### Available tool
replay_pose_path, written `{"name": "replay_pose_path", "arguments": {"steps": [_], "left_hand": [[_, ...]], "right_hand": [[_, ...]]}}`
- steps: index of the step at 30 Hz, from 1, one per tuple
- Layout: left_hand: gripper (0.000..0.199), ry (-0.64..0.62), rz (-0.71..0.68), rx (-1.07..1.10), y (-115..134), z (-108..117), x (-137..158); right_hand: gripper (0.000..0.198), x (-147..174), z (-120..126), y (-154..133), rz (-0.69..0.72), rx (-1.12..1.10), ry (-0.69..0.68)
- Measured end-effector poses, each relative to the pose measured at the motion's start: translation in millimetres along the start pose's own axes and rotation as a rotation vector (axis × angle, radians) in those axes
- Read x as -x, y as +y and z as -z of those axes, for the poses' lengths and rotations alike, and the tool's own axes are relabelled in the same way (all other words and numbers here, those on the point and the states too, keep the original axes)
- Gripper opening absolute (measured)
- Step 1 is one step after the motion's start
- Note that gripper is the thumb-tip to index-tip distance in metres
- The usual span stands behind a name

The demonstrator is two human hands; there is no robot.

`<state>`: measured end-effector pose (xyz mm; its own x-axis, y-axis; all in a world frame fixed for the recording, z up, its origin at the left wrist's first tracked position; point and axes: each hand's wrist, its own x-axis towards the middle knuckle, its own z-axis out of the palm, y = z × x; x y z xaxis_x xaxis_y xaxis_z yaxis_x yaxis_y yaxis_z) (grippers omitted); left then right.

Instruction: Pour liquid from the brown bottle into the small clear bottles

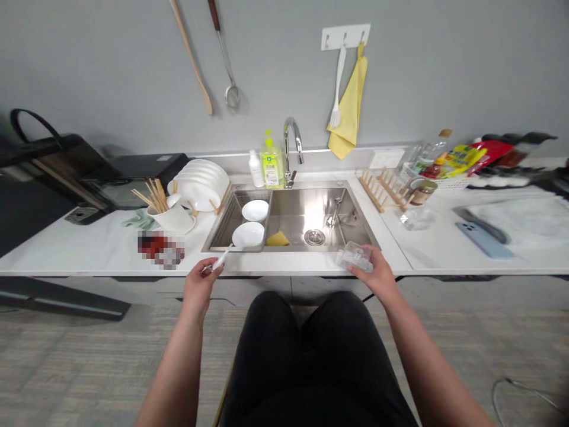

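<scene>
At the counter's front edge, my left hand pinches a slim white utensil that looks like a spoon, its narrow end pointing up and right toward the sink. My right hand has its fingers closed round a small clear container, held in front of the right part of the steel sink. A white bowl and a second white bowl sit in the drain basket on the sink's left side. Near the basin's front left lies a yellow sponge.
Dish soap and a faucet stand behind the sink. White plates fill a rack on the left, beside a chopstick holder. Rightward are a wooden rack, a jar and a phone.
</scene>
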<state>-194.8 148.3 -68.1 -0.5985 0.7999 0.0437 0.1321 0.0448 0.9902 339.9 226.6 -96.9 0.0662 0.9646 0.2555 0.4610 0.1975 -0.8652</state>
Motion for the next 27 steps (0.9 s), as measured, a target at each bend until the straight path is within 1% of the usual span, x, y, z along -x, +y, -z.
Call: {"name": "replay_pose_path", "arguments": {"steps": [2,3,5,7,8,10,15,18,23,27], "left_hand": [[0.061,0.08,-0.006,-0.196,-7,12,-14],[0.058,0.13,-0.03,-0.32,-10,17,-20],[0.052,0.228,-0.134,-0.58,-16,26,-31],[0.049,0.294,-0.257,-0.797,-22,31,-42],[0.049,0.311,-0.299,-0.875,-25,33,-46],[0.05,0.333,-0.325,-0.976,-28,35,-55],[0.049,0.369,-0.244,-1.058,-22,31,-71],[0.049,0.373,-0.224,-1.074,-16,27,-76],[0.052,0.376,-0.24,-1.094,-16,23,-77],[0.056,0.376,-0.307,-1.052,-21,26,-76]], "right_hand": [[0.082,-5,9,14,-0.028,0.022,0.018],[0.083,-7,12,19,-0.039,0.034,0.033],[0.086,-10,16,26,-0.053,0.067,0.069],[0.088,-11,17,30,-0.056,0.105,0.095],[0.088,-11,17,30,-0.053,0.119,0.097],[0.088,-12,17,31,-0.042,0.137,0.081],[0.09,-13,20,32,-0.044,0.147,0.037],[0.093,-12,22,32,-0.031,0.137,0.001],[0.101,-11,27,29,-0.019,0.154,-0.081],[0.109,-12,30,31,0.004,0.159,-0.125]]}}
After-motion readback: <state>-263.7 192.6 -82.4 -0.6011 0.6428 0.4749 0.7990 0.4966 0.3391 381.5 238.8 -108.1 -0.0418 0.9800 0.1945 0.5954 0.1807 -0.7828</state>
